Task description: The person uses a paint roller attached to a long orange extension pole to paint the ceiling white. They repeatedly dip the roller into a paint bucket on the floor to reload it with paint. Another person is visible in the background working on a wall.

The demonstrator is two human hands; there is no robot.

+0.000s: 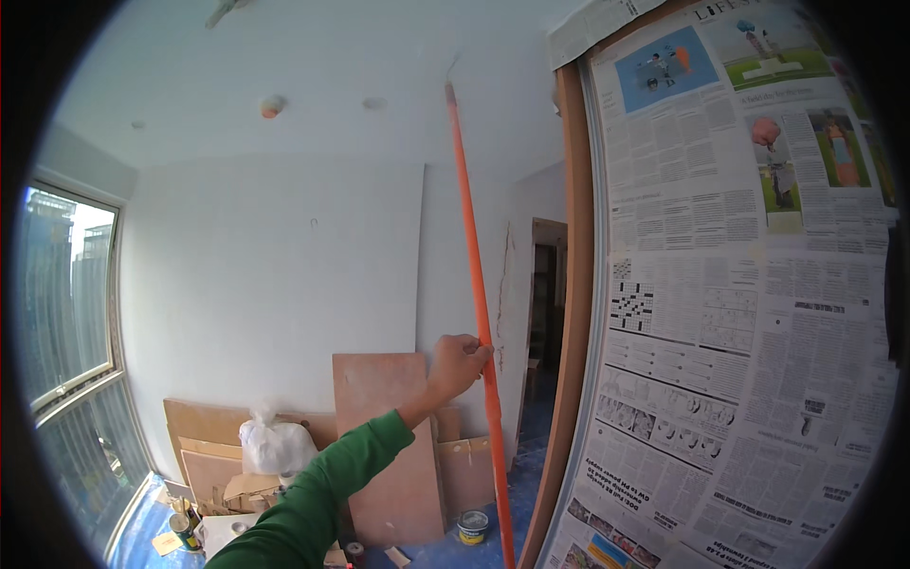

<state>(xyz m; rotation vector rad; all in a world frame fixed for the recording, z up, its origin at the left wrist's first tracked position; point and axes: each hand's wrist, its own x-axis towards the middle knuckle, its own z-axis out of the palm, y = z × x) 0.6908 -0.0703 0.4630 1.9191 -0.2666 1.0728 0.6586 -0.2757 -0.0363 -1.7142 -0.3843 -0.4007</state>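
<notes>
From here I look over a blue floor [440, 558]. I see a tub [472, 528] standing on it, just in front of a low board [468, 474], with a tall board [389, 446] upright alongside. A scrap [396, 558] lies near the tall board's foot. Far left, I make out cans [185, 531] beside a flat yellowish piece [166, 543].

The location is a room under renovation, indicated by newspaper sheets [701, 303] right of the hand [461, 366], leaning boards [393, 474] below-left of it, and blue floor sheeting [431, 552] below.
</notes>
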